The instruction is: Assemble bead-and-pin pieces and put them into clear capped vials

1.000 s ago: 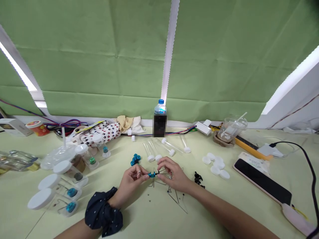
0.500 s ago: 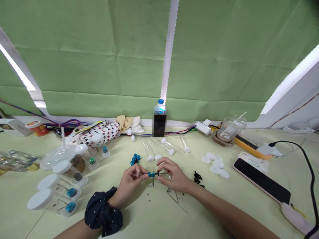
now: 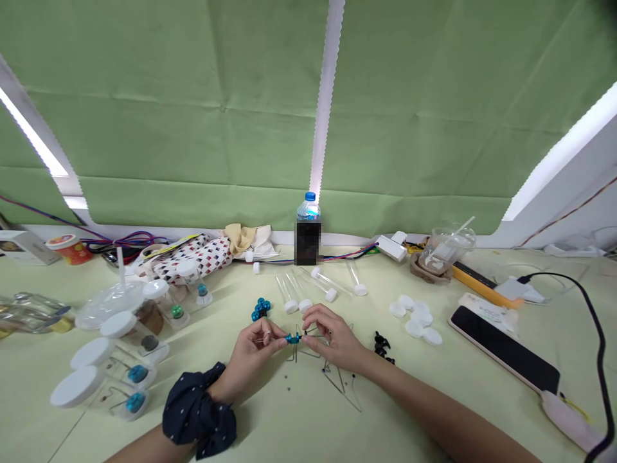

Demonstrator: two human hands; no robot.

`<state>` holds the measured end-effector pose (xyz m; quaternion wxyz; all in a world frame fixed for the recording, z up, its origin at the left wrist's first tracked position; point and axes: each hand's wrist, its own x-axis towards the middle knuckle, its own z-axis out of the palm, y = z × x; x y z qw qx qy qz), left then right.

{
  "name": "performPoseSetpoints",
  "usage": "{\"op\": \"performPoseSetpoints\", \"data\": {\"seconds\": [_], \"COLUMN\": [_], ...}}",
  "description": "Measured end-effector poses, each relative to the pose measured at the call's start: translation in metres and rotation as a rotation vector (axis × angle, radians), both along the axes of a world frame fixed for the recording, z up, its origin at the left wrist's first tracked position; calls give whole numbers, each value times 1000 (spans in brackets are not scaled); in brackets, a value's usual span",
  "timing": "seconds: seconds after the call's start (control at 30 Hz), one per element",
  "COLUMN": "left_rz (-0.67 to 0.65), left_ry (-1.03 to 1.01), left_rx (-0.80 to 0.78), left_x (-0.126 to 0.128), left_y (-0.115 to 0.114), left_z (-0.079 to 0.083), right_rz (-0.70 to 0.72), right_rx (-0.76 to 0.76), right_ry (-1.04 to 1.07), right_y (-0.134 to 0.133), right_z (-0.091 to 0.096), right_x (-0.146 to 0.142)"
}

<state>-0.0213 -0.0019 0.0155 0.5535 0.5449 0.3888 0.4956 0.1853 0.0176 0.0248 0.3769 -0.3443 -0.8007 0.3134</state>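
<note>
The left hand (image 3: 250, 360) and right hand (image 3: 335, 337) pinch a blue bead (image 3: 292, 338) on thin wire at bottom middle. Clear tubes (image 3: 130, 381) at lower left already hold wired beads; a pile of loose blue beads (image 3: 261, 309) is left just above the hands.

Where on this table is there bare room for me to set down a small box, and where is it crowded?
Bare tabletop lies between the white caps and the dark phone, above the right forearm. Crowded: the capped jars at left.
</note>
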Motion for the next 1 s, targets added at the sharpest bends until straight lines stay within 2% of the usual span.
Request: {"op": "performPoseSetpoints", "data": {"seconds": [0.6,0.83,1.0], "left_rz": [-21,34,27], "left_ry": [25,32,37], "left_rx": [12,14,27], "left_x": [1,1,1], "left_y": [-3,-1,0], "left_z": [0,1,-1], "right_rz": [17,-2,-7], "right_rx": [-33,-21,-1], "right_ry": [9,-18,-33], "right_y": [1,0,0], "right_z": [-4,-4,-5], "right_x": [0,0,0]}}
